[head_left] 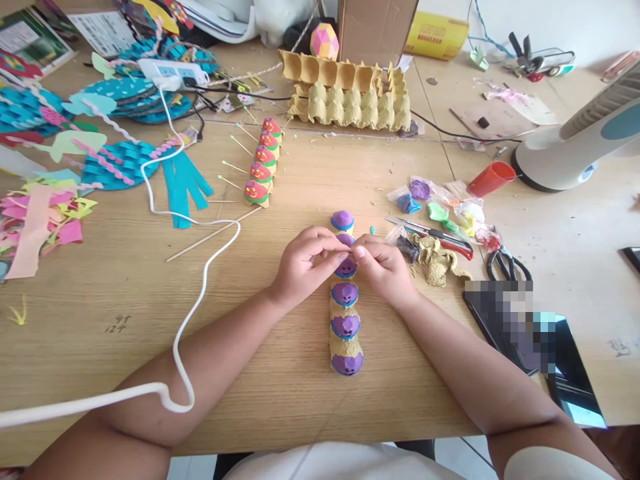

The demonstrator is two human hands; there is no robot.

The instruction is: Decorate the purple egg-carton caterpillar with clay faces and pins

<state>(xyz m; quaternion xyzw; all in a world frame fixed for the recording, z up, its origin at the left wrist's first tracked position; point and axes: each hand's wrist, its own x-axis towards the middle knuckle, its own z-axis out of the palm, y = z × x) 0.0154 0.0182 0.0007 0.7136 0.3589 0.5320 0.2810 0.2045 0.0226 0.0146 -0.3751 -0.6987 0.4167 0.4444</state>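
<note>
A strip of egg-carton cups (345, 327) lies lengthwise in front of me, its cups covered with purple and blue clay. Small dark faces show on the nearer cups. Over its upper part, my left hand (309, 261) and my right hand (384, 268) meet with fingertips pinched together. Whatever lies between the fingertips is too small to make out. The hands partly cover two of the purple cups. A tiny blue piece (373, 230) rests on the table just beyond my right hand.
Left of centre lies a red-and-green cup strip (260, 172) with sticks. Clay packets (437, 220), a utility knife (445, 241), carton scraps (436, 261) and scissors (507, 263) are at right. A white cable (205, 280) crosses the left; egg cartons (357, 107) stand behind.
</note>
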